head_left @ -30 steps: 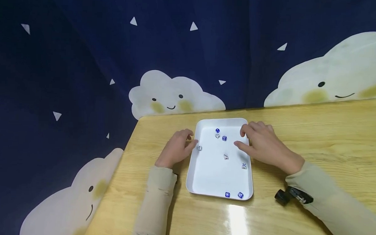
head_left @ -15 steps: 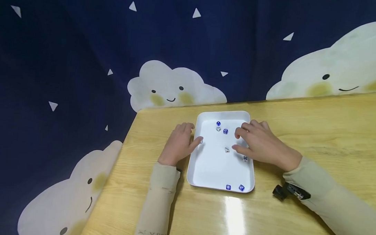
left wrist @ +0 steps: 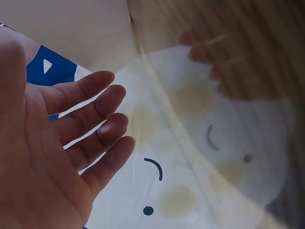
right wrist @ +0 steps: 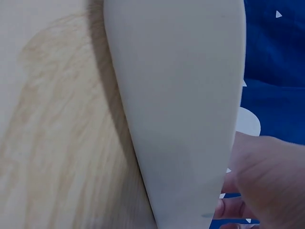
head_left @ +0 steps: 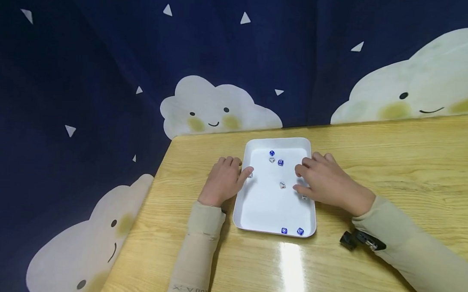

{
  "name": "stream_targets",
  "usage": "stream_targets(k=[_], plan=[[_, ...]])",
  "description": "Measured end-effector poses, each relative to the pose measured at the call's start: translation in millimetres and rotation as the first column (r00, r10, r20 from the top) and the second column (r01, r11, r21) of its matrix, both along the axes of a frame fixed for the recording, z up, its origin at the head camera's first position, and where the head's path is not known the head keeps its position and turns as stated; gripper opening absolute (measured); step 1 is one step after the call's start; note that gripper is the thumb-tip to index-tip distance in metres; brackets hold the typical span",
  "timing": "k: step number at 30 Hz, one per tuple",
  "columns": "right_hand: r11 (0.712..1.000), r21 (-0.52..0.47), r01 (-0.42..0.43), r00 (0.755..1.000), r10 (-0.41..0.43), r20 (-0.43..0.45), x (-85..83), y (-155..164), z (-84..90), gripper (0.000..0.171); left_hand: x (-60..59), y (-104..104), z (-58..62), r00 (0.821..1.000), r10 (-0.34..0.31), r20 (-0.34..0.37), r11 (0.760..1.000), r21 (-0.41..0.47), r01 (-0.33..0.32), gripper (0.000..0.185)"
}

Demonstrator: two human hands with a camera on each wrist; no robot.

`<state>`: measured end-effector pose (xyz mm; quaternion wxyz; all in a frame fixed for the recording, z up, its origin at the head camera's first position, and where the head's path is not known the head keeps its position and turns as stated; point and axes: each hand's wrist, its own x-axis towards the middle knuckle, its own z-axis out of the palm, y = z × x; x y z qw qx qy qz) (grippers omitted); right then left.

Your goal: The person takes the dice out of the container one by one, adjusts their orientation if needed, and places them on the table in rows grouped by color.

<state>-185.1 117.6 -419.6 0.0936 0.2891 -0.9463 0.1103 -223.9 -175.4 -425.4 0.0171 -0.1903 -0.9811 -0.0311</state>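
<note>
You are sitting in what looks like a small curtained-off recording booth: a glossy wooden tabletop point(head_left: 392, 168) with a dark blue curtain point(head_left: 105, 72) hung close behind it from 9 to 1 o'clock, printed with smiling cartoon clouds point(head_left: 216, 109) and white triangles.

The white tray point(head_left: 255, 207) sat flat near the table's far left corner, long side running away from the person. Small dice were scattered in it: three point(head_left: 272, 153) clustered by the far edge, one point(head_left: 282, 185) mid-tray, two blue ones point(head_left: 284, 230) against the near edge.
</note>
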Motion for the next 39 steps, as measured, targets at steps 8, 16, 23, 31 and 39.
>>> stream_targets(k=[8, 16, 23, 31, 39], plan=[[0.999, 0.037, -0.005, 1.0, 0.005, -0.019, 1.6, -1, -0.6, 0.026, 0.2, 3, 1.5, 0.999, -0.037, -0.019, 0.993, -0.113, 0.034, 0.045], [0.997, 0.073, -0.032, 0.998, 0.028, 0.054, 5.5, -5, 6.2, 0.028, 2.9, 2, 2.6, 0.996, -0.082, -0.042, 0.991, -0.109, 0.077, 0.027], [0.993, 0.111, -0.039, 0.996, 0.03, 0.087, 8.4, -8, 4.8, 0.026, 3.8, 4, 1.1, 0.999, -0.008, 0.053, 0.998, -0.069, 0.012, 0.026], [0.991, 0.127, -0.05, 0.993, 0.035, 0.115, 12.4, -11, 7.4, 0.023, 3.7, 5, -0.7, 0.998, -0.006, 0.069, 0.997, -0.075, 0.012, 0.026], [0.994, 0.1, -0.034, 0.988, 0.018, 0.152, 13.4, -13, 7.6, 0.024, 2.6, 6, 0.0, 0.996, 0.004, 0.092, 0.996, -0.092, 0.004, 0.025]])
